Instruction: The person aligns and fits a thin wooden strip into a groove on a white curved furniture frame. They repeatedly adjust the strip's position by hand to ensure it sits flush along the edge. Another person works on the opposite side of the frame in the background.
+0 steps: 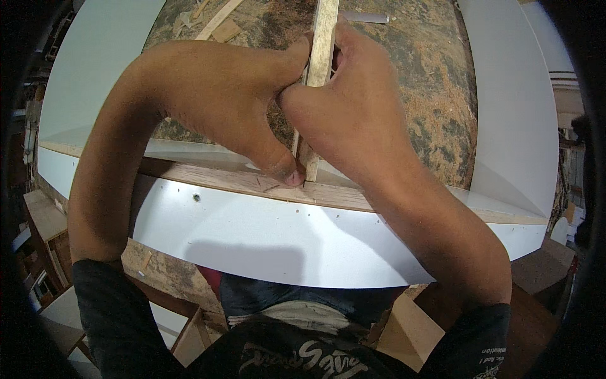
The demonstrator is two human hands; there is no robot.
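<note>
A narrow wooden strip (323, 44) runs away from me, its near end meeting the wooden batten (341, 194) along the inside edge of a white front panel (252, 234). My left hand (230, 91) reaches in from the left with its fingers against the strip's left side, partly hidden. Its thumb points down and presses where strip and batten join. Closed round the strip from the right is my right hand (356, 95), its thumb lying across toward my left hand. Small dark marks dot the white panel, along with one larger hole (196, 198).
White side panels stand at the left (95, 82) and right (511, 95). Between them lies a worn, dusty board (435, 107) with wood scraps (221, 19) and a pale tube (369, 18) at the far side. Wooden boxes (410, 328) sit below, near my body.
</note>
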